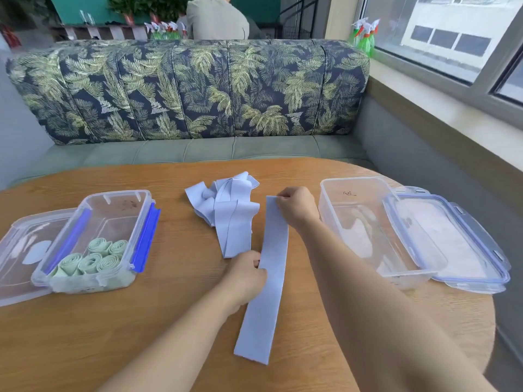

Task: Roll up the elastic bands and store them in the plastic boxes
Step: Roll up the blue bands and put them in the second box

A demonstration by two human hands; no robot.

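Blue band [267, 295] pinched at far end by right hand [297, 207], mid-edge by left hand [246, 275]; roll tight, edges square.

Bright, soft daylight is admitted through the window [441, 32] at the upper right, while edges are bowed by wide-angle distortion and fine detail is slightly smeared.

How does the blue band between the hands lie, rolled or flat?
Flat: the blue band lies full length on the table, right hand pinching its far end; no roll visible.
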